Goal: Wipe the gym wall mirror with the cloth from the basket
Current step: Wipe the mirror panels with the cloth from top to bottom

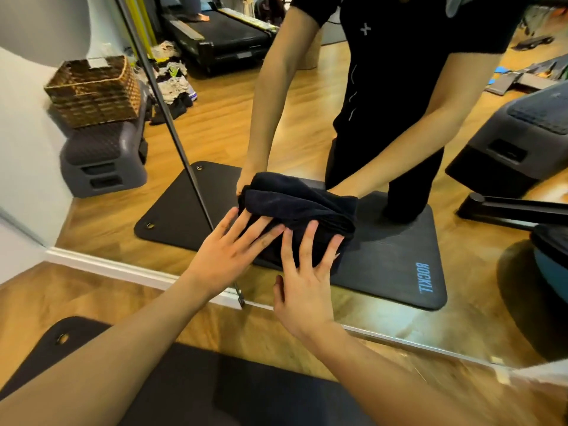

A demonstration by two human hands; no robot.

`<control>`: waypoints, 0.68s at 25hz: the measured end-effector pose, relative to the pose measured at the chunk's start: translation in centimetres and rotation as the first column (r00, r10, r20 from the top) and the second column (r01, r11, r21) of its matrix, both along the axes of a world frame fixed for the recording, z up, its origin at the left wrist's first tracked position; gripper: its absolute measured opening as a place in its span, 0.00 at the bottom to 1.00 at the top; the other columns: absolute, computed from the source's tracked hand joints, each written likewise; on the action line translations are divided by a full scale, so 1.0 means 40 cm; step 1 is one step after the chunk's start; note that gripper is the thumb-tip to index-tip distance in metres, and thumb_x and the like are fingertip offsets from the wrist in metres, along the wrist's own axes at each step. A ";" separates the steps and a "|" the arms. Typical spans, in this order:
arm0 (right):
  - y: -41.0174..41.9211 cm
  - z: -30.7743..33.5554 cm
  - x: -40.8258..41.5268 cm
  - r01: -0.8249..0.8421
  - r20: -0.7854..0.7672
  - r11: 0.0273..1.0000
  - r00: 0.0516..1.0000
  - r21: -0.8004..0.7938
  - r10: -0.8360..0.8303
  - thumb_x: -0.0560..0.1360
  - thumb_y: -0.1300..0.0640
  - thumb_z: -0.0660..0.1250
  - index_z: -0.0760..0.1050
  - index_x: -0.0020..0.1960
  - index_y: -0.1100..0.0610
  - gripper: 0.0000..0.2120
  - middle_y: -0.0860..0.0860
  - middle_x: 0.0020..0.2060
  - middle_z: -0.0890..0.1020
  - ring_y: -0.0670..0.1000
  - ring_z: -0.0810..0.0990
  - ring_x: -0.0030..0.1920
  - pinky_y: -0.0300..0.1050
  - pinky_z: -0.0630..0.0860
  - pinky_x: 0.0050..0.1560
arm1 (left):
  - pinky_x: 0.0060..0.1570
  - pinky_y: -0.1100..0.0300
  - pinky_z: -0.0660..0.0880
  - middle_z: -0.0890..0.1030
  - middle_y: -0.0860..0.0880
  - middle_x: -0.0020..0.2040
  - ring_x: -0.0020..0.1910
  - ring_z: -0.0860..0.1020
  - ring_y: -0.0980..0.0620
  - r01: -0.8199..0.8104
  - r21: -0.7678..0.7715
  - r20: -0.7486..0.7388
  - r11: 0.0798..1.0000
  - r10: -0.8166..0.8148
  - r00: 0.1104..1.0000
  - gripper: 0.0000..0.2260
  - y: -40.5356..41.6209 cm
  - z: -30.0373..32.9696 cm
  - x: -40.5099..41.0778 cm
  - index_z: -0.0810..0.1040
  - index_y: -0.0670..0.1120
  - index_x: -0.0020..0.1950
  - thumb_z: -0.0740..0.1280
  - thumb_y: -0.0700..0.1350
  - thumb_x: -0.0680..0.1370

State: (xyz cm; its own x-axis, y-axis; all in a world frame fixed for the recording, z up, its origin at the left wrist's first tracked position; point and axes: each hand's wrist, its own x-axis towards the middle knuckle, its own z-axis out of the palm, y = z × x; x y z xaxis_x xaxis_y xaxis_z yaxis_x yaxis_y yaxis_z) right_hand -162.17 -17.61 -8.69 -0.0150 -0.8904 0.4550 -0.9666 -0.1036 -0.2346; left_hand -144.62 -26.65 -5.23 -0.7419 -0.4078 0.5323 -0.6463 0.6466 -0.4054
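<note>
— What sort of place is this?
— A small home gym: a large wall mirror (307,118) above a wooden laminate floor (92,302), with a black foam exercise mat (190,392) at the bottom of the frame.
— Anything else?
— A black treadmill (227,35) reflected at the top, and a grey plastic aerobic step (101,161) at the left.

Both hands' straight fingers (307,241) press a dark cloth (307,207) against the mirror (307,112).

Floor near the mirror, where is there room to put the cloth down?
Bare wood floor lies between the black mat and the mirror's white bottom trim. The mat is bare too. It's crowded where the left hand and right hand press the cloth.
</note>
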 end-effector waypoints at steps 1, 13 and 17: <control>-0.011 -0.001 0.029 -0.009 0.004 1.000 1.000 0.009 0.009 0.72 0.48 0.69 0.43 0.85 0.56 0.51 0.63 0.82 0.37 0.77 0.33 0.77 0.75 0.45 0.75 | 0.80 0.42 0.52 0.57 0.43 0.81 0.80 0.57 0.36 -0.009 0.007 0.004 1.000 0.009 1.000 0.24 -0.009 -0.002 0.029 0.54 0.48 0.83 0.46 0.39 0.86; -0.084 -0.033 0.207 -0.074 0.036 0.997 0.997 0.039 0.072 0.74 0.50 0.73 0.41 0.85 0.53 0.52 0.57 0.82 0.33 0.70 0.26 0.77 0.70 0.38 0.73 | 0.79 0.37 0.56 0.42 0.40 0.83 0.81 0.48 0.32 -0.127 0.134 0.091 0.983 0.115 0.989 0.26 -0.053 -0.044 0.206 0.48 0.45 0.84 0.46 0.39 0.85; -0.086 -0.063 0.202 -0.080 -0.001 0.996 0.997 0.045 0.081 0.73 0.51 0.73 0.45 0.85 0.53 0.51 0.57 0.83 0.37 0.71 0.28 0.78 0.71 0.38 0.75 | 0.76 0.35 0.60 0.48 0.36 0.81 0.81 0.42 0.32 -0.136 0.168 0.101 0.976 0.120 0.988 0.26 -0.050 -0.074 0.201 0.50 0.42 0.83 0.45 0.37 0.83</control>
